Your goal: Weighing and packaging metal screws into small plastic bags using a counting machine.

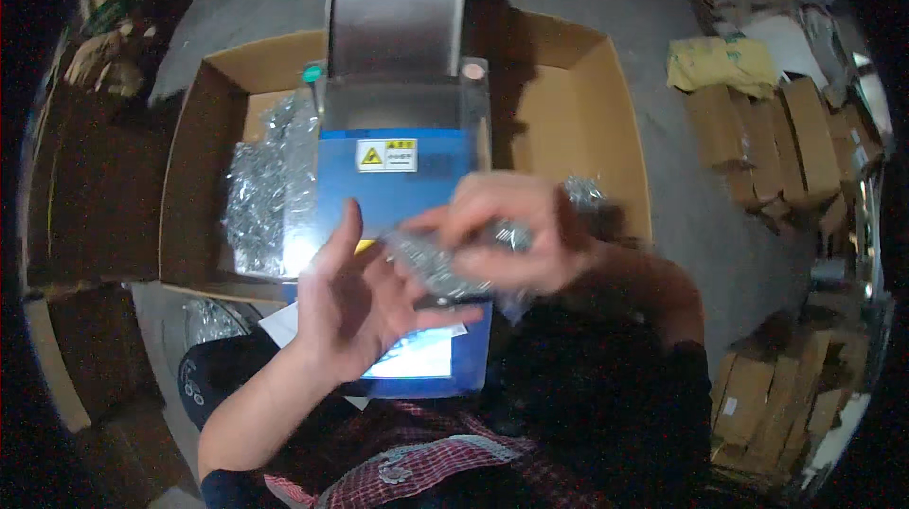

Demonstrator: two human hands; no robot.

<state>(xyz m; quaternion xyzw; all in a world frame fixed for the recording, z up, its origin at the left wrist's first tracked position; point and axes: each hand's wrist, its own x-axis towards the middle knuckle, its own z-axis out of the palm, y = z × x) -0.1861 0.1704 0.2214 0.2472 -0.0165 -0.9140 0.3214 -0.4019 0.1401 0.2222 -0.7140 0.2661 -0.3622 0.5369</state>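
Note:
My right hand [516, 234], somewhat blurred, is closed round a clear plastic bag [431, 263] of small shiny pieces. Palm up, my left hand [355, 305] lies just beside the bag with thumb and fingers spread. Its fingertips are partly behind the bag, and I cannot tell whether they touch it. Both hands are above a blue machine [393, 196] with a yellow and white warning label and a steel chute [393, 40] at its far end. A lit screen [417, 357] glows at the machine's near end, below my left hand.
Behind the machine stands a large open cardboard box [606, 111]. Its left part holds a heap of shiny clear bags [260, 192], and another shiny bag [584, 192] lies at its right. Stacked cartons [757, 144] and a yellow sack [720, 64] stand on the right.

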